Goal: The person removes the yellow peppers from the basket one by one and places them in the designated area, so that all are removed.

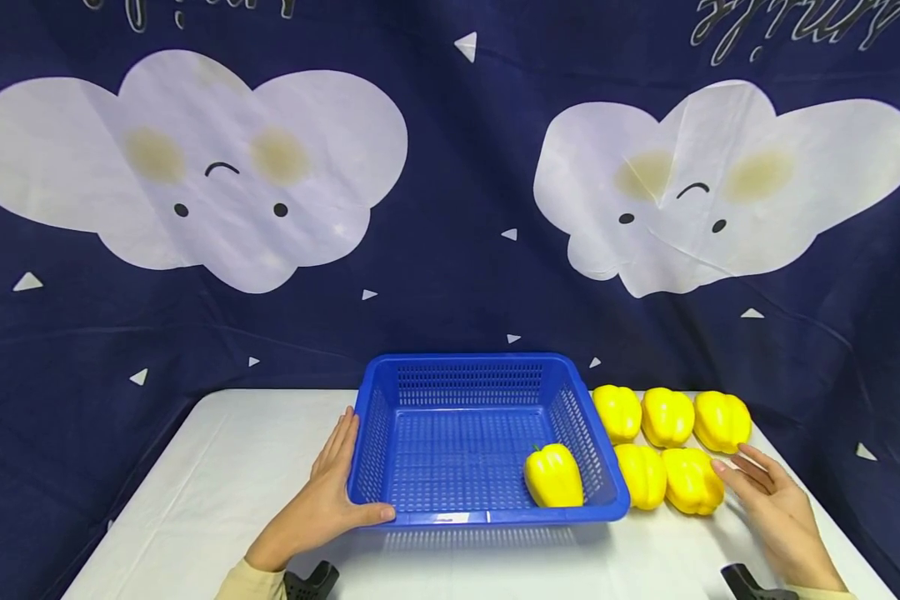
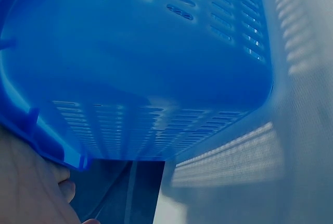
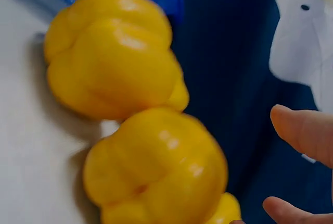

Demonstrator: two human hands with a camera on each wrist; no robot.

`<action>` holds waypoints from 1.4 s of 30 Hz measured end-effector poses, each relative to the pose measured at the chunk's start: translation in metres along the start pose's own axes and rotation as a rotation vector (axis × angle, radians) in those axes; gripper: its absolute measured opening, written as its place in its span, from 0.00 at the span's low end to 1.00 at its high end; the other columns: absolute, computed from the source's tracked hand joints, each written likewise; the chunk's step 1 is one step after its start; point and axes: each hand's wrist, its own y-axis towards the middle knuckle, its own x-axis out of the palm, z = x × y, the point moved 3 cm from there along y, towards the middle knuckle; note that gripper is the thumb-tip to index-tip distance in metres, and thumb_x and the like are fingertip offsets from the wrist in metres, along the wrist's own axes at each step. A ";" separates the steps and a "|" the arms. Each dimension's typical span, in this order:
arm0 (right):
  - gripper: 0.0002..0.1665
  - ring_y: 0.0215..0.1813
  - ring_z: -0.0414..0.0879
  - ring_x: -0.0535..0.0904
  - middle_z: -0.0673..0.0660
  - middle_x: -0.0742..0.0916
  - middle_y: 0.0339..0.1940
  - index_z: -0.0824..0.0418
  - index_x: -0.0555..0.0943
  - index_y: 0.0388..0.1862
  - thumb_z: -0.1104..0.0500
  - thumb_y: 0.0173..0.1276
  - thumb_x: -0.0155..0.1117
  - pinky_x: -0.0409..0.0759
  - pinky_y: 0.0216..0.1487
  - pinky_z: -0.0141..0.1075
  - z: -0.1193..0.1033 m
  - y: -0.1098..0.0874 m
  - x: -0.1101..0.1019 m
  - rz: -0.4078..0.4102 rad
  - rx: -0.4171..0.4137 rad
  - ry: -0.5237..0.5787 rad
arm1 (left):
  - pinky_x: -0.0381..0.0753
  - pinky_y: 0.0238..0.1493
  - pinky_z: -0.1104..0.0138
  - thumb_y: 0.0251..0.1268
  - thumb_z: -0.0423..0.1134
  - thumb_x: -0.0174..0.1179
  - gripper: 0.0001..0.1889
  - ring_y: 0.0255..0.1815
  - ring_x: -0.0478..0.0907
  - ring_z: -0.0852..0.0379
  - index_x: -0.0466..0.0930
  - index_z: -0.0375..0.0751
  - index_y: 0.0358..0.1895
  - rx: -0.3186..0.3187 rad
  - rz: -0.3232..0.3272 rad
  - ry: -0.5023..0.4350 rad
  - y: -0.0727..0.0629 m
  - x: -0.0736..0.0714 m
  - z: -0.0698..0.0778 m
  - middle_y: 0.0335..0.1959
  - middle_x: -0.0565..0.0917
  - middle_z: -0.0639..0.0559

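A blue plastic basket (image 1: pixel 487 517) with slotted walls stands on the white table. My left hand (image 1: pixel 330 492) holds its front left corner, the thumb over the front rim and the fingers along the outer left side. One yellow bell pepper (image 1: pixel 553 477) lies inside the basket at the front right. Several more yellow bell peppers sit in two rows to the right of the basket. Beside the nearest right one, a bell pepper (image 1: pixel 693 482), is my right hand (image 1: pixel 776 508), fingers spread and holding nothing. In the right wrist view its fingers (image 3: pixel 307 133) are apart from the peppers.
The white table (image 1: pixel 217 467) extends left of the basket and in front of it. Behind the table hangs a dark blue cloth (image 1: pixel 457 275) with printed white clouds. In the back row, another bell pepper (image 1: pixel 617 412) stands close to the basket's right wall.
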 end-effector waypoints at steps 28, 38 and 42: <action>0.34 0.57 0.31 0.73 0.39 0.75 0.58 0.59 0.65 0.74 0.57 0.73 0.66 0.72 0.50 0.16 -0.091 -0.042 0.032 -0.124 -0.493 0.084 | 0.39 0.67 0.27 0.50 0.64 0.74 0.70 0.80 0.32 0.30 0.35 0.25 0.79 -0.015 -0.011 -0.014 0.003 0.001 0.000 0.81 0.34 0.31; 0.43 0.67 0.57 0.71 0.65 0.70 0.72 0.65 0.59 0.78 0.51 0.73 0.66 0.77 0.49 0.21 -0.121 -0.053 0.060 -0.264 -0.493 -0.020 | 0.39 0.67 0.27 0.50 0.65 0.73 0.70 0.79 0.32 0.29 0.35 0.26 0.79 -0.007 -0.004 -0.010 0.000 -0.001 0.001 0.81 0.34 0.32; 0.43 0.68 0.66 0.70 0.68 0.69 0.73 0.65 0.59 0.77 0.50 0.72 0.67 0.75 0.51 0.20 -0.133 -0.059 0.072 -0.322 -0.503 -0.030 | 0.39 0.67 0.27 0.50 0.66 0.73 0.70 0.79 0.32 0.28 0.35 0.26 0.79 -0.008 -0.002 -0.008 0.000 -0.001 0.002 0.81 0.33 0.32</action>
